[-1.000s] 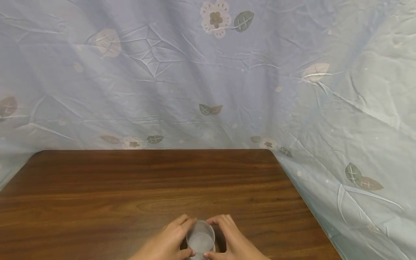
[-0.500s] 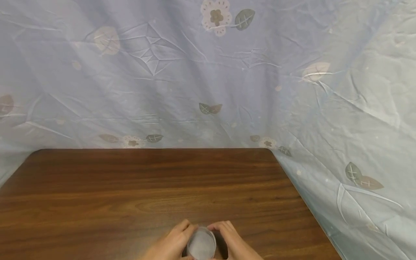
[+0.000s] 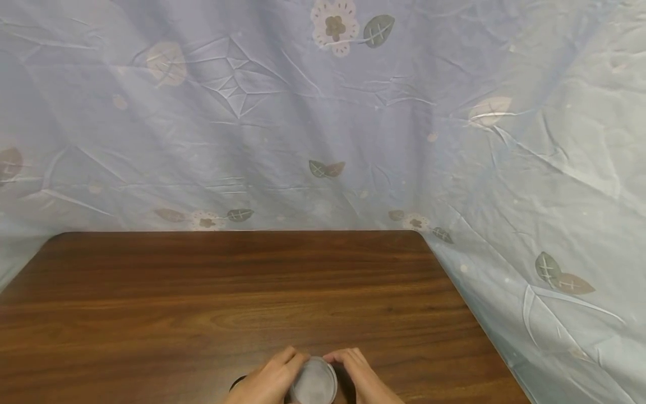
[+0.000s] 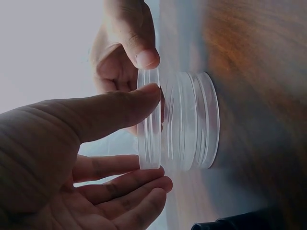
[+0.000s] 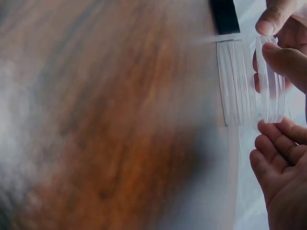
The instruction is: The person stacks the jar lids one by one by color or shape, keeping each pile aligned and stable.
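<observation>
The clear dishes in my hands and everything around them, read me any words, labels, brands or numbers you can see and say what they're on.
None: no readable text in any view.
The clear stacked dishes and the top dish, held by the left hand and right hand, are plain and unmarked.
The wooden table shows only grain.
The blue cloth carries flower and leaf prints, no lettering.

Clear glossy plastic round dishes, dark brown smooth satin wood-grain table, creased pale blue matt floral cloth backdrop.
</observation>
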The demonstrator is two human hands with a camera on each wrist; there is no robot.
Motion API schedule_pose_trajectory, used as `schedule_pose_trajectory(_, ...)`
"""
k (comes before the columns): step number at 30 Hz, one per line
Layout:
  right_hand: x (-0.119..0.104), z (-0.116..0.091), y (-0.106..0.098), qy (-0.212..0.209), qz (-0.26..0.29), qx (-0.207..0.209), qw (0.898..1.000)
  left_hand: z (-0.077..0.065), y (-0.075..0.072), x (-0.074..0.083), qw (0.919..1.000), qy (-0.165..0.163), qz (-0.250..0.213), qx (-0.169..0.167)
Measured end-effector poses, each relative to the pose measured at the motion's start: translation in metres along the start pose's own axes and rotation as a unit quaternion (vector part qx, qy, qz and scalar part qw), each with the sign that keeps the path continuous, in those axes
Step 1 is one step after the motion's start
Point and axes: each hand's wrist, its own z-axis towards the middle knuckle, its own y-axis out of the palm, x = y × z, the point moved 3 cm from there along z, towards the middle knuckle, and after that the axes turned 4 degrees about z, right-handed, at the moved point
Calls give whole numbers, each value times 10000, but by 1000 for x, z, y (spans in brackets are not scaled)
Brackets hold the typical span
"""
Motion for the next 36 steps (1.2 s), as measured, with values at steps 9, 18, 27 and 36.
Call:
schedule_pose_trajectory(9, 27, -12, 15, 269, -17, -232, 9994, 1, -2, -1, 9969, -247, -457, -588)
schedule_pose_trajectory(18, 40, -17, 22, 342, -120, -304, 9989, -1, 4, -2, 9996, 23, -205, -210)
schedule_pose_trajectory(27, 34, -14, 19, 228, -53, -239, 9994, -2, 5, -4, 10000, -20, -4, -33)
schedule_pose_trajectory(36, 3, 0, 5, 1, -213, -163, 9996, -2, 2, -3, 9997, -42, -179, -140)
